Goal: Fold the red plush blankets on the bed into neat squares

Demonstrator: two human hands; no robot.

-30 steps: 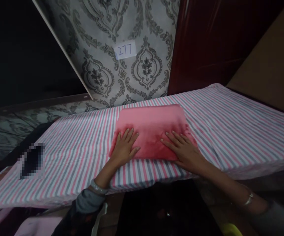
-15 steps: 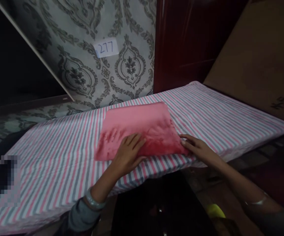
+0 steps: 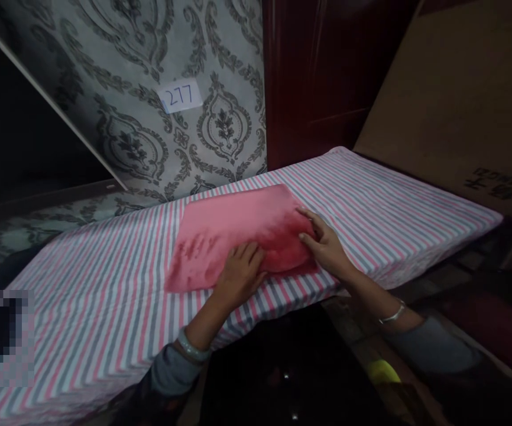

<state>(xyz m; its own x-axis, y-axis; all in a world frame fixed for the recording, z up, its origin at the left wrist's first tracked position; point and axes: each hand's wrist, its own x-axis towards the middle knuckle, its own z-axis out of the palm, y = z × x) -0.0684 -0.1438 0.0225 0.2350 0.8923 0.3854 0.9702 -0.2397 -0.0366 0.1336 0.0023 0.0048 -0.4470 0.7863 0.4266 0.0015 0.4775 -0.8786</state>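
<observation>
A pink plush cloth (image 3: 233, 213), laid out as a rough rectangle, rests on a striped sheet. Its nap looks darker red along the near side and at the right. My left hand (image 3: 240, 269) presses on the near middle of the cloth, palm down, fingers stretched over it and slightly bent. At the right edge, my right hand (image 3: 324, 242) has its thumb and fingers closed about the bunched cloth. The fold under that hand is partly hidden. Bracelets show on both wrists.
The striped sheet (image 3: 118, 284) covers a long table. Behind it are patterned wallpaper with a paper label (image 3: 180, 94) and a dark red panel (image 3: 318, 77). A cardboard box (image 3: 455, 94) leans at the right; a dark screen (image 3: 25, 124) stands left. Something yellow (image 3: 384, 371) lies below.
My right hand has moved up and inward along the cloth's right edge, and that side is now bunched toward the middle. My left hand stays on the cloth. The view has shifted slightly.
</observation>
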